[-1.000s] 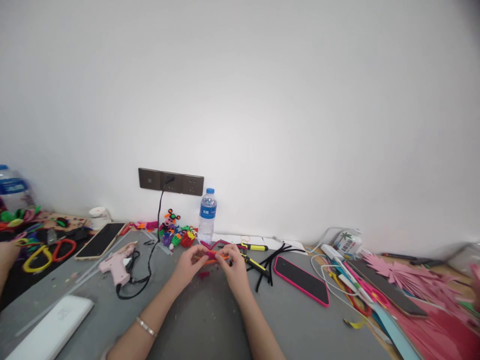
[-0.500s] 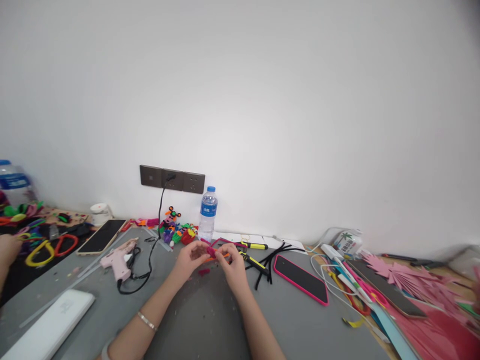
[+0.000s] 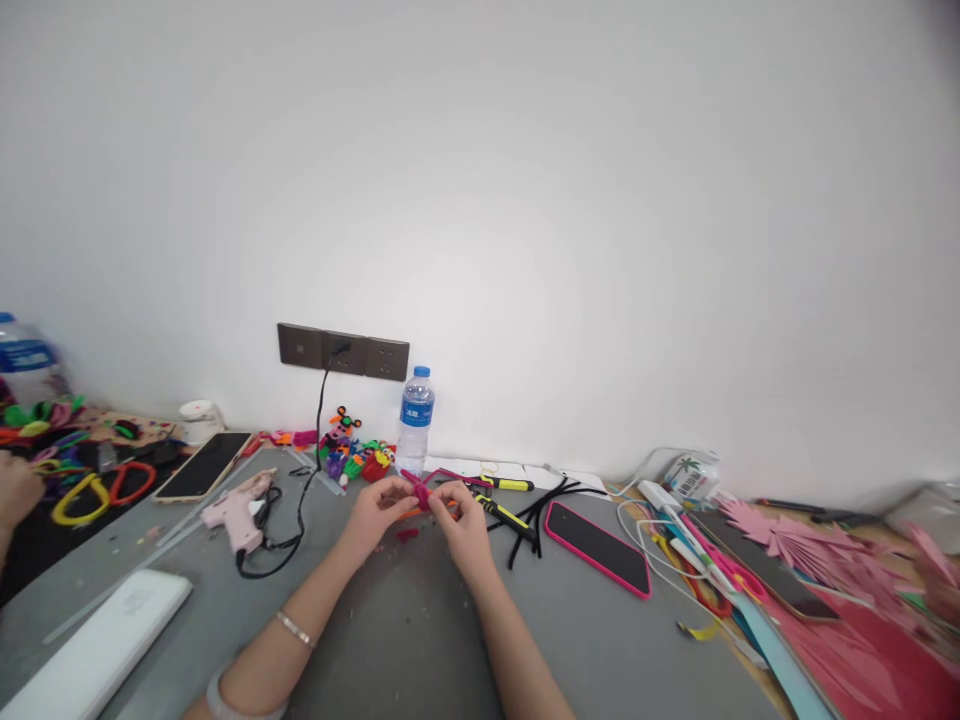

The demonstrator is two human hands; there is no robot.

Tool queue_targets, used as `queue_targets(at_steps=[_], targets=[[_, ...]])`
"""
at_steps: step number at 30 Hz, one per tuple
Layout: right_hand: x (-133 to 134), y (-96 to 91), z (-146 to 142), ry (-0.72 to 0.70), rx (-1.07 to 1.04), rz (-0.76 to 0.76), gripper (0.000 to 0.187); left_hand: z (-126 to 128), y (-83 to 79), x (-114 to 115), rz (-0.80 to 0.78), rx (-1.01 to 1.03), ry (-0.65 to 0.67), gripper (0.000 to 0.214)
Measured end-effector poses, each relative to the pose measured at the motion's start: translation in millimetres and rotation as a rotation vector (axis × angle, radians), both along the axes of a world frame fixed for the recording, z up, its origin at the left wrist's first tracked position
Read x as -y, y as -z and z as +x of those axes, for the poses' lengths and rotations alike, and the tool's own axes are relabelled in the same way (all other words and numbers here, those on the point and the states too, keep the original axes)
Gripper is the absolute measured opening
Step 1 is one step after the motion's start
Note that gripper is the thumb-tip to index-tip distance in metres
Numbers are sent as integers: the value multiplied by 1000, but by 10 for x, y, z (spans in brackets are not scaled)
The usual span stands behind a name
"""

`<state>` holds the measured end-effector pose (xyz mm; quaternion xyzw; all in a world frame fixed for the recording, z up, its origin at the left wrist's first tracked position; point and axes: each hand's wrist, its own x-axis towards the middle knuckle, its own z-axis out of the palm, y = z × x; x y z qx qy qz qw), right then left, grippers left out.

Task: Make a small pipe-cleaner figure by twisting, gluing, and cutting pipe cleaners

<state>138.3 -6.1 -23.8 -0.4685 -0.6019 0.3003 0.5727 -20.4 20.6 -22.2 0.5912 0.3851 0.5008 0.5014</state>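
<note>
Between my two hands is a magenta pipe cleaner (image 3: 423, 495), coiled into a small bundle with thin ends sticking up and out to the right. My left hand (image 3: 382, 512) pinches it from the left with thumb and forefinger. From the right, my right hand (image 3: 459, 520) pinches the same bundle, its fingertips almost touching those of the left. A short magenta piece (image 3: 406, 534) lies on the grey table just below the hands. Something orange lies partly hidden behind the fingers. Pliers with yellow-and-black handles (image 3: 510, 514) rest right beside my right hand.
Behind the hands stands a water bottle (image 3: 415, 420) near small pipe-cleaner figures (image 3: 358, 455). A pink glue gun (image 3: 236, 515) with its cord lies left, near a white power bank (image 3: 97, 650). Black pipe cleaners (image 3: 536, 520) and a pink-cased phone (image 3: 598, 548) lie right. Another person's hand (image 3: 19, 488) is far left.
The magenta bundle has turned in my fingers, and its loose ends now show more clearly above them. Both hands stay close together. At the far right edge, a blurred hand with pink paper has appeared.
</note>
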Motion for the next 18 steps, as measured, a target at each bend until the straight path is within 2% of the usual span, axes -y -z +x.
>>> queue_targets(at_steps=[18], targets=[[9,-19,-14,-23,-37,-42,22,-2,45,-14,-26,-8,-17,23]])
